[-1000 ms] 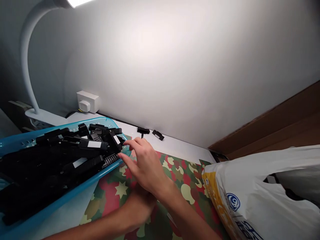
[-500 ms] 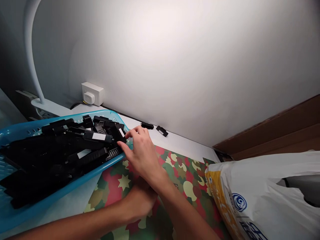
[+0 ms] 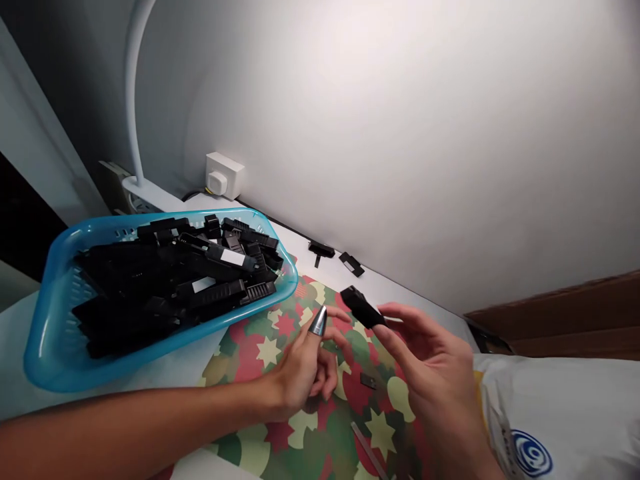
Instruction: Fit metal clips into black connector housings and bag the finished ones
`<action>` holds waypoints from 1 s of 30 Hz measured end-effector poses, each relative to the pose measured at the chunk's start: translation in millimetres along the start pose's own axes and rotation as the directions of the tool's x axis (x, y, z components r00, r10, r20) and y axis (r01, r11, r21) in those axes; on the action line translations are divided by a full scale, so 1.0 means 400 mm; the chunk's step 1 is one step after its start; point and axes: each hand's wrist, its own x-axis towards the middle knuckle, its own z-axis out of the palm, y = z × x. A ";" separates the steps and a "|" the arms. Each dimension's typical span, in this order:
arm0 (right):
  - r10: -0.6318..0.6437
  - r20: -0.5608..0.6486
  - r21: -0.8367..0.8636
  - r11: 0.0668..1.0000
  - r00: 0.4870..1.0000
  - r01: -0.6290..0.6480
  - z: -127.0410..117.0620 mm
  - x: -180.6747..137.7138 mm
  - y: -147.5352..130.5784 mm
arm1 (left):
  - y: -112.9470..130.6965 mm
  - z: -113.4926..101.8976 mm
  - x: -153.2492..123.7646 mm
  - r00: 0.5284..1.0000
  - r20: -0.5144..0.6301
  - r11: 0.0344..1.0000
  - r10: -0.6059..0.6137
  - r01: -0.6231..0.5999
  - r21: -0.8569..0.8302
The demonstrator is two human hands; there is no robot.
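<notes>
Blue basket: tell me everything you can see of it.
The basket is light blue, glossy and plastic-looking, with slotted walls, rounded corners and a smooth rim. It stands upright at the left of the view on the white table surface, heaped with black parts, some bearing white labels. Its floor is hidden. Neither hand appears to touch it.

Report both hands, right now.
Left hand: open, loosely curled, wearing a metal cap; nothing visible in its grip.
Right hand: closed, holding a black piece by one end.
</notes>
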 end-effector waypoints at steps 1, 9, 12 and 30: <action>0.072 0.032 0.029 0.997 0.997 -0.073 -0.015 -0.015 0.023 | 0.005 0.001 -0.003 1.000 0.011 1.000 -0.013 0.013 0.003; 0.462 0.197 0.423 0.755 0.865 -0.500 0.003 -0.089 0.094 | 0.029 0.014 -0.019 0.997 0.022 0.997 0.078 -0.077 -0.010; 0.504 0.215 0.519 0.666 0.836 -0.535 0.028 -0.091 0.085 | 0.030 0.014 -0.011 0.996 0.058 0.997 0.069 -0.070 0.016; -0.036 0.009 0.097 0.995 0.999 0.034 0.049 -0.121 0.110 | 0.027 0.009 -0.006 1.000 -0.019 0.988 -0.021 0.024 0.152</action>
